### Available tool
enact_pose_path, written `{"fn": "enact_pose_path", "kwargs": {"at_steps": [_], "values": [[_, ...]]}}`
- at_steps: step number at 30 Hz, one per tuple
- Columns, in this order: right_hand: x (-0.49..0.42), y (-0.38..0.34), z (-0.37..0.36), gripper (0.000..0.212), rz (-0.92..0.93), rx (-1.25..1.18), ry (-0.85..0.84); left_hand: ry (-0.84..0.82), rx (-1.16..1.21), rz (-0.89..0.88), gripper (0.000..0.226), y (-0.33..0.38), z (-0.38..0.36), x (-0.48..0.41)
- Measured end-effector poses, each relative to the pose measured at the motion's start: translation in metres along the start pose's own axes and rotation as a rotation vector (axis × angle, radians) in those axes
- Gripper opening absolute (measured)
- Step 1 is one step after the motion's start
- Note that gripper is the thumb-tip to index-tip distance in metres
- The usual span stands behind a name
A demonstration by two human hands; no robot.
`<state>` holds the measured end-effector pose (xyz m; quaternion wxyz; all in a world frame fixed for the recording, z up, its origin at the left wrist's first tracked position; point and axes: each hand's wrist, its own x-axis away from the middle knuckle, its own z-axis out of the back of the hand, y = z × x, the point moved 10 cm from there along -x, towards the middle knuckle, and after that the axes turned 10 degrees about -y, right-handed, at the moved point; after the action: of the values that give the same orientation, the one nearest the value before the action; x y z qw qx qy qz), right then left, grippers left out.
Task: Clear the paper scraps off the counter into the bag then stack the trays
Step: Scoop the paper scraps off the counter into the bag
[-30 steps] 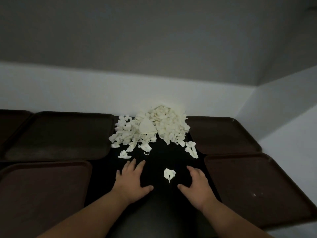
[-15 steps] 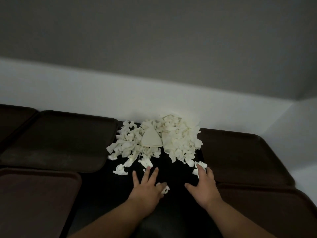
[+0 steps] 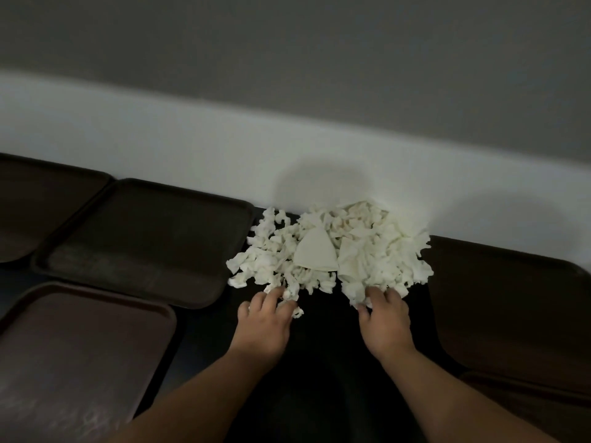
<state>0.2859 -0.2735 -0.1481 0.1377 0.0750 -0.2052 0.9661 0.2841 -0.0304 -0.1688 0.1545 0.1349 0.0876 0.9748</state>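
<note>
A heap of white paper scraps [image 3: 358, 251] lies on the black counter [image 3: 323, 362] against the white wall, with a larger pale rounded piece [image 3: 315, 254] on top. My left hand [image 3: 262, 324] rests palm down at the heap's near left edge, fingertips touching loose scraps. At the near right edge my right hand [image 3: 385, 321] lies palm down too, its fingertips in the scraps. Neither hand visibly holds anything. Dark brown trays lie flat on both sides: one just left of the heap [image 3: 144, 241], one at front left [image 3: 80, 346], one on the right [image 3: 505, 302]. No bag is in view.
Another tray [image 3: 38, 206] sits at the far left, and the corner of a further tray [image 3: 527, 398] shows at front right. The white wall [image 3: 224, 148] closes off the back of the counter.
Both hands slid forward across the counter, pushing the stray scraps up to the heap's near edge. The view also shifted right and closer.
</note>
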Motion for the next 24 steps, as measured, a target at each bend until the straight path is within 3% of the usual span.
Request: {"fn": "enact_pose_path", "kwargs": {"at_steps": [4, 14, 24], "values": [[0.008, 0.0, -0.011, 0.035, -0.007, -0.003, -0.023, 0.04, 0.007, -0.027, 0.04, 0.0, 0.005, 0.007], [0.079, 0.012, -0.011, 0.029, -0.011, -0.183, -0.163, -0.14, -0.005, -0.155, 0.049, 0.018, -0.003, 0.053], [0.164, 0.042, 0.043, 0.025, -0.134, -0.363, 0.058, 0.019, 0.142, -0.277, 0.043, 0.038, 0.051, 0.069]]}}
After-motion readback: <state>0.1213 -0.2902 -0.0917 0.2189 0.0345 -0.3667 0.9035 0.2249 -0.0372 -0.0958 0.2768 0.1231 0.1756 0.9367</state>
